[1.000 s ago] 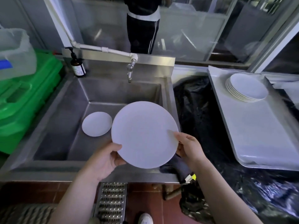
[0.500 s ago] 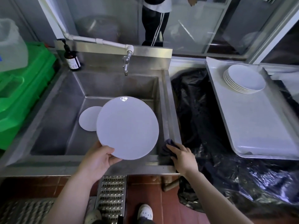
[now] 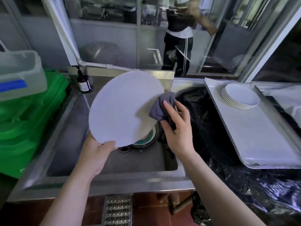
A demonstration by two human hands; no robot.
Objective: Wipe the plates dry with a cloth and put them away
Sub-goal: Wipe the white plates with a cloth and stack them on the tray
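Steel sink [image 3: 68, 144] below. Your left hand [image 3: 96, 154] gripped the tilted plate [image 3: 123, 108] by its lower rim; right hand [image 3: 177, 126], fingers [image 3: 169, 108] curled round the grey cloth [image 3: 161, 106], pressed its right edge. Best: wipe across, steady grip.

A commercial kitchen's dishwashing area is shown. A deep stainless-steel sink [image 3: 68, 128] is set against a metal backsplash, fed by a white pipe [image 3: 104, 65], with a pump bottle [image 3: 83, 82] stood on its ledge. A large metal tray [image 3: 254, 137] bearing a stack of white plates [image 3: 241, 98] is laid on a counter covered in black plastic sheeting [image 3: 211, 128]. Green plastic crates [image 3: 31, 121] are stacked at the left, and glazed metal-framed partitions [image 3: 114, 30] are seen behind.
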